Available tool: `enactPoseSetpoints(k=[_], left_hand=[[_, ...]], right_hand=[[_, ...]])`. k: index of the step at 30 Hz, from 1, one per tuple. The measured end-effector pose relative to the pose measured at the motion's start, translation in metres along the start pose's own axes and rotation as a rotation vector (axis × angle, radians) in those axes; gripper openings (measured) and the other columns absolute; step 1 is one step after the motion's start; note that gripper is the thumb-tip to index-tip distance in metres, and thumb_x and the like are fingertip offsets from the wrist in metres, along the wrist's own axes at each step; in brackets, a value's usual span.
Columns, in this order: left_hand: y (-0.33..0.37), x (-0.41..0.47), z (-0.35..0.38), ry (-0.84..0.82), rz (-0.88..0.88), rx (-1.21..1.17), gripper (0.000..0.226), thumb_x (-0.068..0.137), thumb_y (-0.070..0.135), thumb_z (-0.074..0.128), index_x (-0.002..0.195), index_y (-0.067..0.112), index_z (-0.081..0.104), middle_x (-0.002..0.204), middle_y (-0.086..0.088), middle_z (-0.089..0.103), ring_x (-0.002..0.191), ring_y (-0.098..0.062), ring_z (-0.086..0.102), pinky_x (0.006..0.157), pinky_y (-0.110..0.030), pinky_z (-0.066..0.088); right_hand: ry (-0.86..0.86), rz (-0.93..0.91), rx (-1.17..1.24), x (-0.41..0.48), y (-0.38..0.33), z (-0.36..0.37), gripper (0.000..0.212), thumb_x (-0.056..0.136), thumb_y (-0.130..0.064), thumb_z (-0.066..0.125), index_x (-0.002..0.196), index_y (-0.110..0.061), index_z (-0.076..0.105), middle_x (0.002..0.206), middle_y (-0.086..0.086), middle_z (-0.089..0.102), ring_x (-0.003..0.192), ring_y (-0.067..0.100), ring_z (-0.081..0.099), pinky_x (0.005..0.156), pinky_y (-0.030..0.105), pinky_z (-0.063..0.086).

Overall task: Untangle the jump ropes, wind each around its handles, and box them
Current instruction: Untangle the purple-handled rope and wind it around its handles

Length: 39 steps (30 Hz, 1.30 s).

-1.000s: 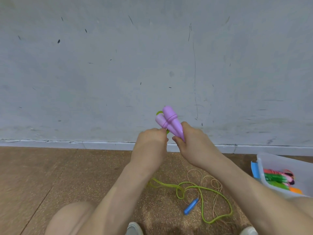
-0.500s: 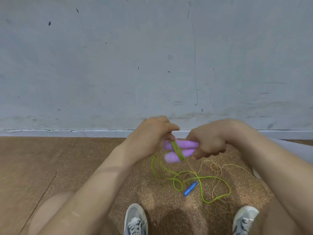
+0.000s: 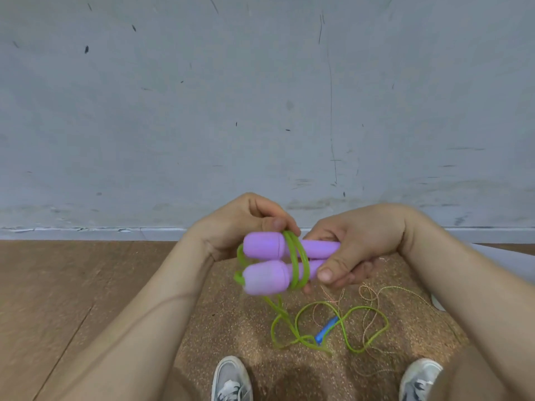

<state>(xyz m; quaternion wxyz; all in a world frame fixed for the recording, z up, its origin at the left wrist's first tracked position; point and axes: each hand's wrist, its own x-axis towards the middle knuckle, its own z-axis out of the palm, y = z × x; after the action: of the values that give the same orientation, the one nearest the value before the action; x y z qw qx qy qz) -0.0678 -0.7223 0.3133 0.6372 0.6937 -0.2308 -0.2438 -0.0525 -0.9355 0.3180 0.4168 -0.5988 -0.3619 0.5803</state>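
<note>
Handles (image 3: pixel 267 263) lifted nearer, right hand (image 3: pixel 357 248) gripping; left hand (image 3: pixel 240 224) pinching green rope (image 3: pixel 299 257)

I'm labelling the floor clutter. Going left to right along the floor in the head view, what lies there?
Left shoe → blue handle → right shoe. The green rope trails down and loops across the blue handle, so it is left out.

Bare left hand (image 3: pixel 240 224), bare right hand (image 3: pixel 359 241), bare forearms (image 3: pixel 150 314), grey low-top left sneaker (image 3: pixel 230 377), grey right sneaker (image 3: pixel 419 377), white laces.
</note>
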Motion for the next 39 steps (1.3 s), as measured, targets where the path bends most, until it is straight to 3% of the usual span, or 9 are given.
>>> enactPoseSetpoints(k=[5,7,11,17,20,26,33,35,39], left_hand=[[-0.008,0.011,0.006,0.266,0.019,-0.244,0.032,0.074,-0.008,0.047,0.056,0.01,0.066,0.051,-0.002,0.06,0.042,-0.013,0.056,0.042,-0.014,0.043],[-0.004,0.013,0.008,0.237,0.097,-0.23,0.013,0.064,-0.004,0.053,0.072,-0.01,0.061,0.058,-0.008,0.062,0.047,-0.02,0.057,0.045,-0.02,0.045],[-0.005,0.013,0.008,0.247,0.135,-0.107,0.04,0.066,0.003,0.058,0.099,-0.021,0.057,0.081,-0.018,0.059,0.064,-0.023,0.05,0.058,-0.029,0.029],[-0.01,0.004,0.008,0.253,0.222,-0.257,0.015,0.069,0.009,0.064,0.083,0.008,0.071,0.075,-0.008,0.06,0.068,-0.015,0.049,0.058,-0.022,0.033],[-0.011,0.01,0.012,0.47,0.161,-0.117,0.017,0.068,0.029,0.073,0.077,0.015,0.073,0.067,0.0,0.062,0.053,-0.006,0.04,0.05,-0.017,0.03],[-0.012,0.013,0.024,0.487,0.136,0.142,0.012,0.089,-0.001,0.057,0.084,0.008,0.062,0.053,0.019,0.059,0.049,0.008,0.051,0.051,-0.003,0.036],[-0.024,0.024,0.024,0.613,-0.035,0.018,0.03,0.094,0.029,0.056,0.086,0.003,0.068,0.055,0.002,0.054,0.043,-0.008,0.034,0.044,-0.02,0.026],[-0.023,0.026,0.026,0.661,-0.067,0.173,0.029,0.095,0.032,0.054,0.085,0.011,0.072,0.054,0.001,0.057,0.043,-0.009,0.038,0.045,-0.022,0.03],[-0.025,0.021,0.027,0.689,-0.042,1.215,0.017,0.092,0.034,0.055,0.102,0.022,0.063,0.076,-0.001,0.069,0.075,-0.024,0.063,0.065,-0.034,0.045]], right_hand=[[0.191,-0.198,0.117,0.005,0.005,-0.002,0.045,0.076,-0.064,0.065,0.097,-0.024,0.067,0.06,-0.004,0.048,0.035,0.002,0.032,0.033,0.011,0.023],[0.307,-0.241,0.141,0.007,0.005,-0.002,0.045,0.078,-0.065,0.061,0.094,-0.024,0.067,0.062,-0.001,0.048,0.035,0.002,0.031,0.034,0.011,0.024],[0.51,-0.277,0.191,0.008,0.004,-0.002,0.035,0.092,-0.049,0.045,0.09,-0.021,0.065,0.059,0.0,0.047,0.037,0.005,0.028,0.035,0.013,0.019],[0.654,-0.3,0.192,0.012,0.0,0.0,0.042,0.09,-0.054,0.042,0.091,-0.018,0.063,0.061,0.003,0.043,0.041,0.007,0.027,0.038,0.015,0.017],[0.765,-0.307,0.105,0.016,-0.001,0.001,0.042,0.088,-0.053,0.042,0.093,-0.014,0.058,0.061,0.003,0.045,0.044,0.011,0.03,0.041,0.019,0.023],[0.835,-0.161,-0.189,0.007,-0.003,-0.003,0.043,0.099,-0.041,0.039,0.093,-0.005,0.063,0.083,0.003,0.07,0.072,0.005,0.062,0.068,0.019,0.042],[1.212,-0.136,-0.177,0.031,0.001,0.001,0.036,0.098,-0.04,0.046,0.074,-0.017,0.058,0.054,-0.004,0.049,0.043,0.006,0.04,0.048,0.023,0.033],[1.328,-0.123,-0.233,0.035,0.004,0.0,0.041,0.097,-0.045,0.048,0.067,-0.02,0.06,0.049,-0.006,0.05,0.041,0.004,0.04,0.048,0.024,0.031],[1.487,0.003,-0.282,0.027,0.009,-0.01,0.051,0.095,-0.051,0.048,0.074,-0.008,0.065,0.059,0.005,0.058,0.057,0.019,0.051,0.057,0.031,0.038]])
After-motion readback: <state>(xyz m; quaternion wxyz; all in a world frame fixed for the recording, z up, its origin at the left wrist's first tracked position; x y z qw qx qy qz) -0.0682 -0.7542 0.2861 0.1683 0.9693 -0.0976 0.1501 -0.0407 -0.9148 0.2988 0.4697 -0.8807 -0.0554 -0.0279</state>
